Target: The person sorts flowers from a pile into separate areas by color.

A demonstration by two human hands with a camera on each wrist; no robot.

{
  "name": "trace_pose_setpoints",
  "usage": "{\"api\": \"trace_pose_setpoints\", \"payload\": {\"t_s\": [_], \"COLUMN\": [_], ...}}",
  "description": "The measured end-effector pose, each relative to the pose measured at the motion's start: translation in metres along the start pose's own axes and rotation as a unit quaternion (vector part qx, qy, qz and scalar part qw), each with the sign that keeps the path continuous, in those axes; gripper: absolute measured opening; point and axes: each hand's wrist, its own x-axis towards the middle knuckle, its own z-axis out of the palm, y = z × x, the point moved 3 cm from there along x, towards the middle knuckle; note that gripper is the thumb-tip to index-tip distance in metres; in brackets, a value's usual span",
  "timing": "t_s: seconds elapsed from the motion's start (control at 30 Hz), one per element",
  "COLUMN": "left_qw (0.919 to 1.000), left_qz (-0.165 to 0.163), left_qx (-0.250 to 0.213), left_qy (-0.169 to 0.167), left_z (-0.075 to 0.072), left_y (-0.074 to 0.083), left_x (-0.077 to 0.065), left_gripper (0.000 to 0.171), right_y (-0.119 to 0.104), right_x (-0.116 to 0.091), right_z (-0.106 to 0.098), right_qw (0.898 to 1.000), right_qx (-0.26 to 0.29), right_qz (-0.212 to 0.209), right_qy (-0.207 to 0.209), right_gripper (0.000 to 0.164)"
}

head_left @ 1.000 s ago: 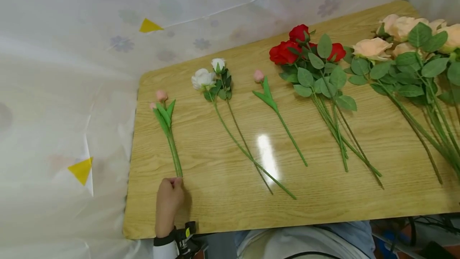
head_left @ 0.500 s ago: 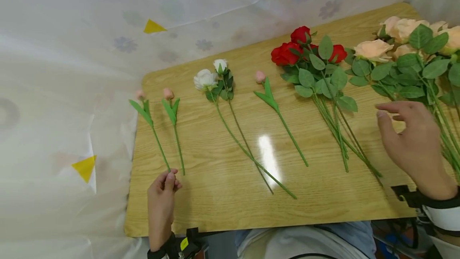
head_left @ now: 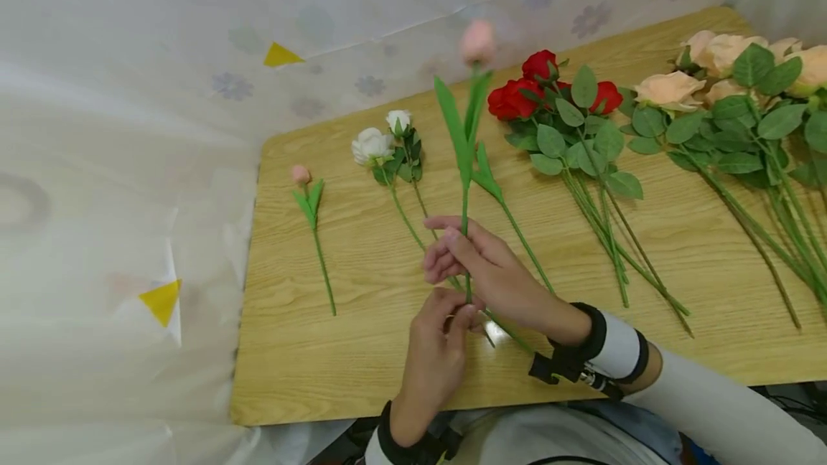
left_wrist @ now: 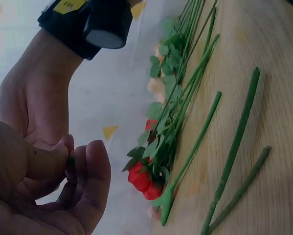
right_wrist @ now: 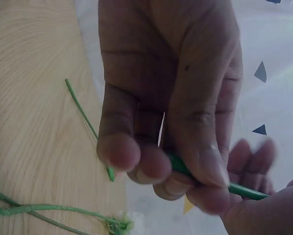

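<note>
My left hand point(head_left: 436, 350) pinches the lower end of a pink tulip point(head_left: 461, 142), lifted upright above the table. Beside its stem is my right hand point(head_left: 507, 282), fingers loosely spread; the stem passes across its thumb in the head view. In the right wrist view, my left hand point(right_wrist: 185, 98) has thumb and fingertips on the green stem point(right_wrist: 246, 191), which runs toward my right hand point(right_wrist: 283, 200) at the lower right. Only a green tip shows between the left hand's point(left_wrist: 38, 181) fingers in the left wrist view. Another pink tulip point(head_left: 314, 214) lies at the table's left.
Two white roses point(head_left: 372, 146) with crossed stems lie under my hands. Just right is a third tulip point(head_left: 517, 232), partly covered. Red roses point(head_left: 517, 99) and a pile of peach roses point(head_left: 668, 90) fill the right of the wooden table point(head_left: 284, 364). A pale curtain point(head_left: 129, 185) borders it.
The left hand has separated one tulip from the pair at the left and carried it up and to the right. My right hand entered from the right and came to the stem.
</note>
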Motion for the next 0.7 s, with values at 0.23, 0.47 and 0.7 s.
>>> {"api": "trace_pose_setpoints", "payload": {"t_s": [0.23,0.47,0.7], "left_qw": [0.9897,0.8942,0.8636], "left_qz": [-0.029,-0.226,-0.288], "left_qx": [0.136,0.334,0.351], "left_qy": [0.035,0.195,0.220], "left_z": [-0.024,-0.111,-0.134], "left_y": [-0.016,-0.072,-0.102], "left_x": [0.007,-0.010,-0.023], "left_gripper": [0.026,0.039,0.036], "right_y": [0.004,0.036,0.068], "right_x": [-0.006,-0.020,-0.031], "right_z": [-0.027,-0.088,-0.105], "right_qw": [0.995,0.947,0.901], "right_qx": [-0.023,-0.275,-0.397], "right_qz": [0.000,0.093,0.157], "right_qy": [0.094,0.133,0.075], "right_gripper": [0.038,0.038,0.031]}}
